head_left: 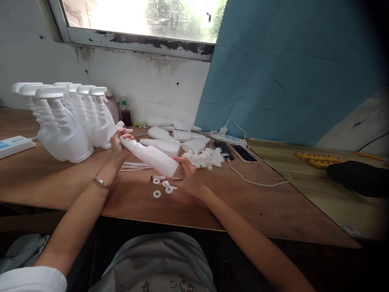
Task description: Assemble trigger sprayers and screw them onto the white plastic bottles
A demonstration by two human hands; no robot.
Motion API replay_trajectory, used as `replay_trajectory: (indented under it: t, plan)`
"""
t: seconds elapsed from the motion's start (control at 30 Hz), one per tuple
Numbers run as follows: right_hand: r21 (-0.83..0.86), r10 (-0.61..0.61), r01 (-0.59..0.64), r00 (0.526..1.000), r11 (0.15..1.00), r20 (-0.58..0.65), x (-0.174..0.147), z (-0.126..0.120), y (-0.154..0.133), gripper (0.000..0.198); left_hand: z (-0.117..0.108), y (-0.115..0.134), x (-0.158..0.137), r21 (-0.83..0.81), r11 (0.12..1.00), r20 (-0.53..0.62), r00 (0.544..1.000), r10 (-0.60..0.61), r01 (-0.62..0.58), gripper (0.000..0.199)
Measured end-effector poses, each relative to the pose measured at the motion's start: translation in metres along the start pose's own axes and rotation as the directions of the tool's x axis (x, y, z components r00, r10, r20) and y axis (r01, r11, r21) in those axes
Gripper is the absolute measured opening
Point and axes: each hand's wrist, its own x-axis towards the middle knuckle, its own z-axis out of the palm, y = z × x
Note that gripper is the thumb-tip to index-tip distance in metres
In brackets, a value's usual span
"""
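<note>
A white spray bottle [152, 156] lies tilted in the air above the table, its trigger head up to the left and its base down to the right. My left hand [119, 141] is closed round its neck, just below the trigger head [117, 129]. At the base end, my right hand [187, 175] has its fingers against the bottle. Below it on the table lie several white ring washers [157, 194] and a pen [158, 177]. A pile of white trigger heads [206, 159] sits beyond my right hand.
Several assembled spray bottles [71, 129] stand at the left. White bottles without heads [164, 134] lie at the back, near thin white tubes [135, 166]. A phone [244, 154], a power strip [231, 139] and a cable [258, 184] are to the right. A dark-liquid bottle [126, 115] stands by the wall.
</note>
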Motion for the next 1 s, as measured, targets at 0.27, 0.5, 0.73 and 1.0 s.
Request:
replay_trajectory:
  t: [0.27, 0.5, 0.73, 1.0]
  plan:
    - [-0.398, -0.327, 0.288, 0.945, 0.871, -0.032, -0.004, 0.005, -0.001, 0.044, -0.006, -0.002, 0.006, -0.044, 0.997, -0.112, 0.992, -0.062, 0.057, 0.029]
    - [-0.454, -0.329, 0.21, 0.923, 0.866, -0.201, -0.005, 0.002, -0.002, 0.045, -0.007, -0.003, 0.007, -0.056, 0.992, -0.093, 0.989, -0.114, 0.109, 0.025]
    - [-0.463, -0.228, 0.077, 0.932, 0.883, -0.282, -0.001, -0.003, 0.01, 0.044, -0.008, -0.002, 0.006, -0.061, 0.993, -0.091, 0.99, -0.105, 0.1, 0.023]
    - [-0.46, -0.22, -0.029, 0.85, 0.887, -0.479, 0.008, -0.024, 0.015, 0.042, -0.013, 0.001, 0.011, -0.073, 0.994, -0.09, 0.993, -0.083, 0.076, 0.021]
